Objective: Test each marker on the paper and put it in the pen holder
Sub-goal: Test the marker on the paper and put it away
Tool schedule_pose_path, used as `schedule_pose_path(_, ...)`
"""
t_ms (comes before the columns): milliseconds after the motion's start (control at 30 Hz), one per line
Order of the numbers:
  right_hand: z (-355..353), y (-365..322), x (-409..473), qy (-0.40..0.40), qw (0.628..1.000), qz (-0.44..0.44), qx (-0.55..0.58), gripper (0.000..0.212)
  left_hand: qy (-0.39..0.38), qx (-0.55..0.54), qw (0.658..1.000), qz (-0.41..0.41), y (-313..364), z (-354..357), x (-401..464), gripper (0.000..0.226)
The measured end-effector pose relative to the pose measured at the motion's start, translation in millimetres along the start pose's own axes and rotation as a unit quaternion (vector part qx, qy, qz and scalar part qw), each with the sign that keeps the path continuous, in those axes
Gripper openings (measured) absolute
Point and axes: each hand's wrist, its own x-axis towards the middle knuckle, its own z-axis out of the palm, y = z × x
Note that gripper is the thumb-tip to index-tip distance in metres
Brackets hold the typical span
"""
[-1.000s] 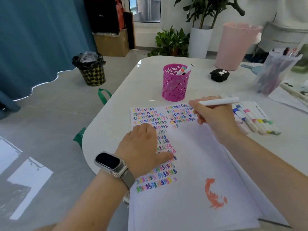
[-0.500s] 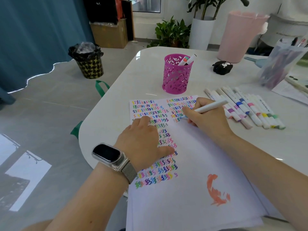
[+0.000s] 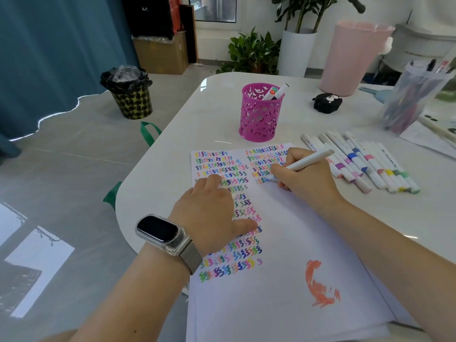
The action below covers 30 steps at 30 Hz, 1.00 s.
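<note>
A white sheet of paper (image 3: 283,243) lies on the table, covered at its upper left with rows of small coloured squiggles and an orange scribble lower down. My right hand (image 3: 306,176) grips a white marker (image 3: 308,160) whose light-blue tip touches the paper beside the squiggles. My left hand (image 3: 212,213) lies flat on the paper, fingers spread, a smartwatch on the wrist. A pink perforated pen holder (image 3: 260,112) stands beyond the paper with two markers inside. Several capped markers (image 3: 362,161) lie in a row to the right of my right hand.
A black toy-like case (image 3: 327,102), a pink bin (image 3: 352,58) and a clear cup of pens (image 3: 409,99) stand at the table's far right. The table's rounded edge (image 3: 138,183) runs at the left. A black waste bin (image 3: 129,91) stands on the floor.
My right hand has come down from above the marker row to the paper, and the marker tip now touches the sheet. My left hand has stayed on the paper.
</note>
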Motion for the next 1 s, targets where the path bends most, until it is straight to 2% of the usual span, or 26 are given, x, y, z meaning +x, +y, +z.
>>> schedule_pose_path(167,-3,-4,0,-0.014,1.0,0.015,0.002,0.03,-0.006,0.001,1.0,-0.002,1,-3,-1,0.058)
schedule_pose_path(233,-7,-11,2,0.041,0.999,0.021,0.03,0.032,-0.005,0.026,1.0,0.005,0,-3,-5,0.06)
schedule_pose_path(300,-18,-24,3,0.112,0.988,0.023,0.106,0.029,0.083,0.045,0.991,0.097,-1,0,-2,0.071)
schedule_pose_path(367,-30,-41,-1,0.132,0.978,0.02,0.161,0.019,0.166,0.016,0.975,0.144,0,-3,0,0.07)
schedule_pose_path(467,-40,-66,-19,0.081,0.975,0.029,0.204,0.011,0.229,-0.088,0.963,0.114,6,-8,0,0.036)
schedule_pose_path(533,-43,-77,-34,0.038,0.965,0.038,0.257,0.022,0.231,-0.167,0.955,0.084,10,-10,0,0.022)
schedule_pose_path(700,-40,-86,-61,-0.02,0.969,0.019,0.245,0.023,0.258,-0.22,0.936,0.093,18,-15,-5,0.021)
schedule_pose_path(867,-36,-87,-62,-0.034,0.972,0.011,0.23,0.022,0.276,-0.23,0.928,0.103,20,-18,-8,0.017)
schedule_pose_path(1000,-35,-86,-59,-0.032,0.976,0.022,0.212,0.03,0.276,-0.219,0.929,0.118,19,-18,-8,0.017)
